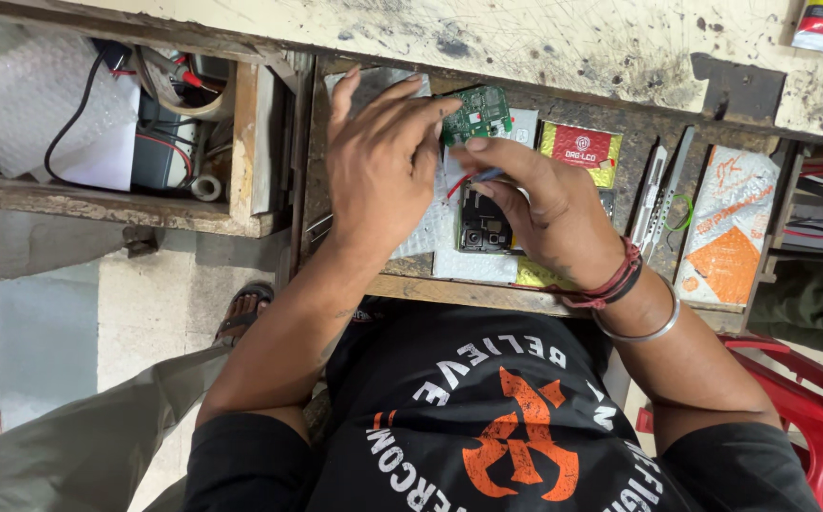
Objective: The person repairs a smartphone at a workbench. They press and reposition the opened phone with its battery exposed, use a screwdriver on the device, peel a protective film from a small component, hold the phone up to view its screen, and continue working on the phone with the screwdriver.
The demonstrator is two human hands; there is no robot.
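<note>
Above the open drawer (335,204), green circuit board (477,114) pinched at left hand (378,166) fingertips

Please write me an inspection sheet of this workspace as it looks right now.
Surface: scratched, stained wooden bench above an open drawer.
Job's things: green circuit board; black module below it on white padding.
Clutter: red-and-yellow packet, orange-and-white packet, metal tweezers.
Hands: left hand pinches the circuit board; right hand holds a thin tool at it.
Cables: red wire under the board; black cable in the left compartment.
Surroundings: bubble wrap, red plastic chair.
</note>
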